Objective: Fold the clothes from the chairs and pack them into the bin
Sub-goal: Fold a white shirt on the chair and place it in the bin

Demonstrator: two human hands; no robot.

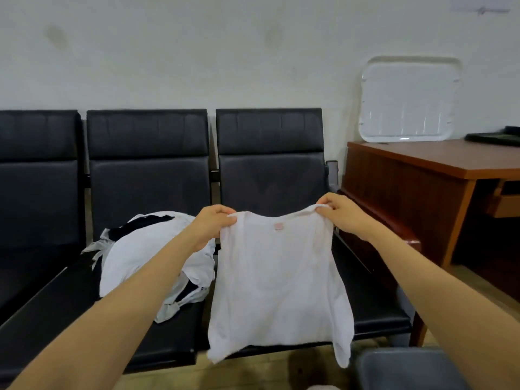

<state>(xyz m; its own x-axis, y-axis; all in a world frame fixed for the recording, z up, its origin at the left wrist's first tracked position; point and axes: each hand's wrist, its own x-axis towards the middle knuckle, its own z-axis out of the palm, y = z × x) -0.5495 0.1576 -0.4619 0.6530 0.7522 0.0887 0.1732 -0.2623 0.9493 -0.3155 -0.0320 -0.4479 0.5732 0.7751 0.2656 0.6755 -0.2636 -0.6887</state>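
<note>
While it hangs by its shoulders, the shirt (278, 285) is held up in front of the right-hand chair (270, 175).
Each shoulder is pinched in curled fingers by the left hand (209, 225) and the right hand (342, 213), both equally near; its long axis runs straight down, and the bin (408, 370) is seen under the right arm.

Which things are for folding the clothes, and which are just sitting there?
For the job: white shirt, pinched at its shoulders by left hand and right hand; clothes pile on the middle chair; black chairs; grey bin.
Just lying about: wooden desk; white plastic panel leaning on the wall; dark thing on the desk.
</note>
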